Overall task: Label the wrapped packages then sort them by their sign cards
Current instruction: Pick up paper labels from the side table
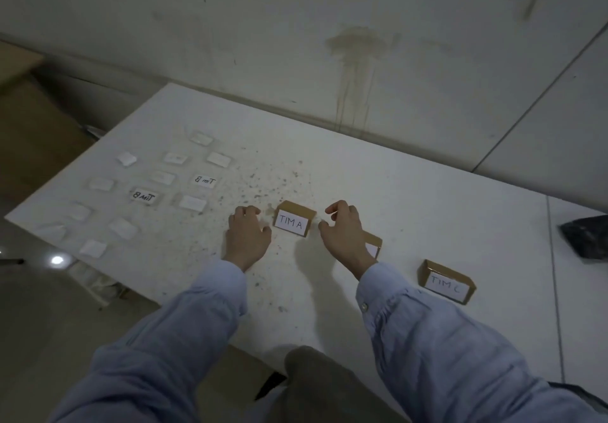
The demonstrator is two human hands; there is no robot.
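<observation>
Both hands (248,235) (342,228) are hovering half-curled and empty beside the TIM A card (291,223), while most wrapped packages (123,226) left of it are lying unlabelled, unsorted.

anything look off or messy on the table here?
Yes. Dark specks and crumbs are scattered over the white table, behind the brown cardboard sign card reading TIM A. The middle cardboard sign card is mostly hidden by the right hand, so its text cannot be read.

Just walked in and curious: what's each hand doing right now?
Left hand: fingers curled, resting on the white table; holding nothing visible.
Right hand: fingers curled, no object clearly held.
</observation>
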